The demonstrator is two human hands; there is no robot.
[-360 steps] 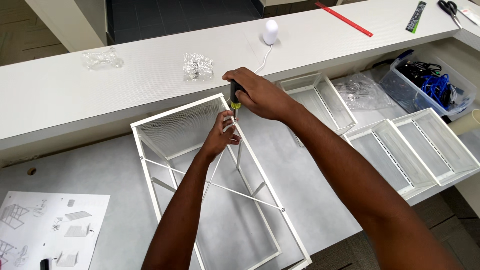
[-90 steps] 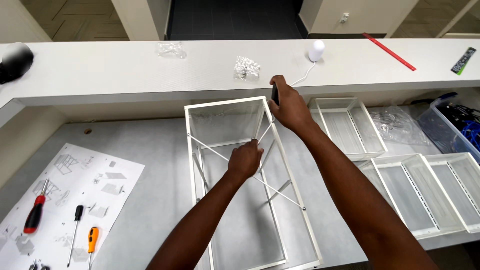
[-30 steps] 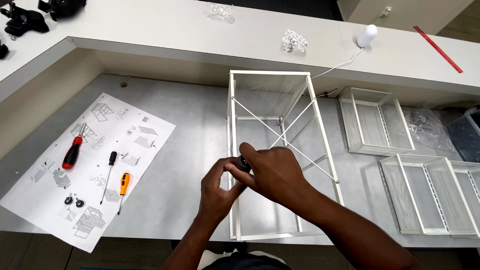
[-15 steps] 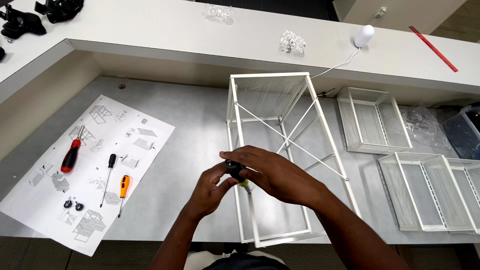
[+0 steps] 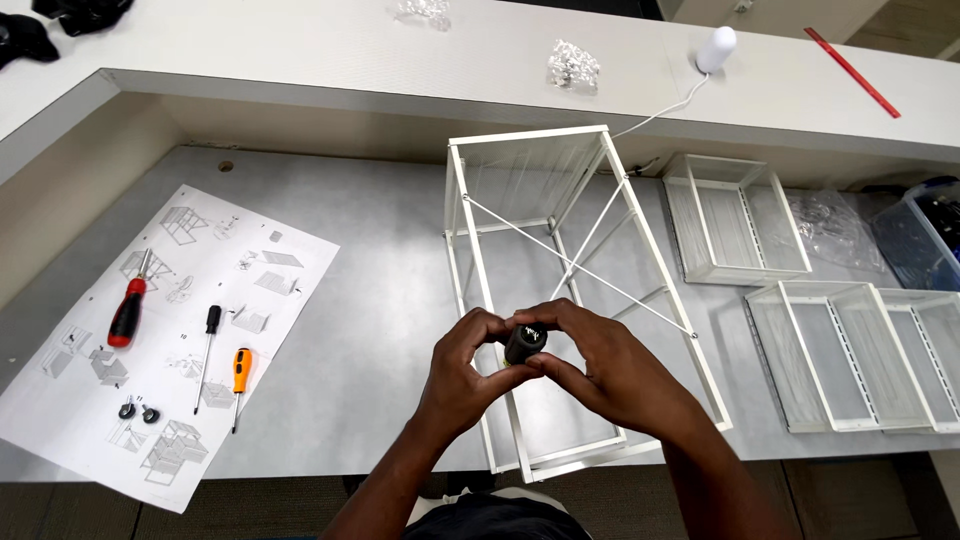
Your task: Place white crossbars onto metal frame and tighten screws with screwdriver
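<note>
Gripping the black screwdriver handle [image 5: 524, 343] between fingers of left hand [image 5: 462, 375] and right hand [image 5: 608, 368], clamped at 6 o'clock of white wire frame [image 5: 560, 290]; shaft should be kept vertical.

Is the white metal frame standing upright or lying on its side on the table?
Lying on its side. The white frame rests lengthwise on the grey table, its long rails running along the surface and its crossed braces facing up.

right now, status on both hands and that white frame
Left hand and right hand both grip a black screwdriver handle, end-on. White wire frame lies beneath on grey table. Nothing obstructing.
</note>
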